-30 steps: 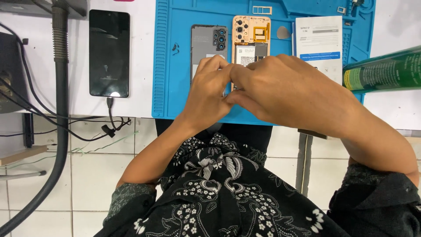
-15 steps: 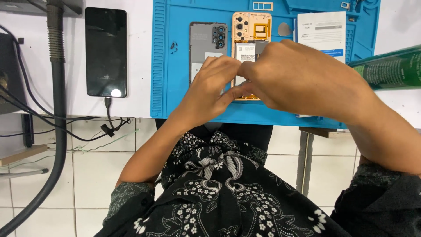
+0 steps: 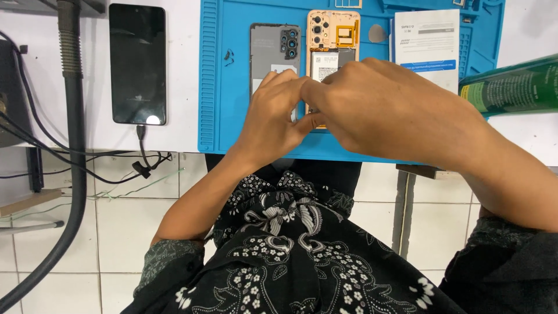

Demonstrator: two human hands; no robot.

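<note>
Both hands meet over the opened phone: left hand [image 3: 273, 119] and right hand [image 3: 378, 110] pinch fingertip to fingertip, fingers drawn narrow, though what they grip I cannot tell; beneath them lies the orange-framed phone [image 3: 332, 40] on the blue mat [image 3: 226, 116]; just left of it rests the grey back cover [image 3: 273, 49]; looks like fine work inside the body, calling for steady fingertip pressure.

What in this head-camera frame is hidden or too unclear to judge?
- Lower half of the opened phone: covered by the right hand and left hand.
- What the fingertips pinch: hidden between the hands.
- Green bottle: cut off by the right edge.
- Small dark bits on the blue mat: too small.
</note>
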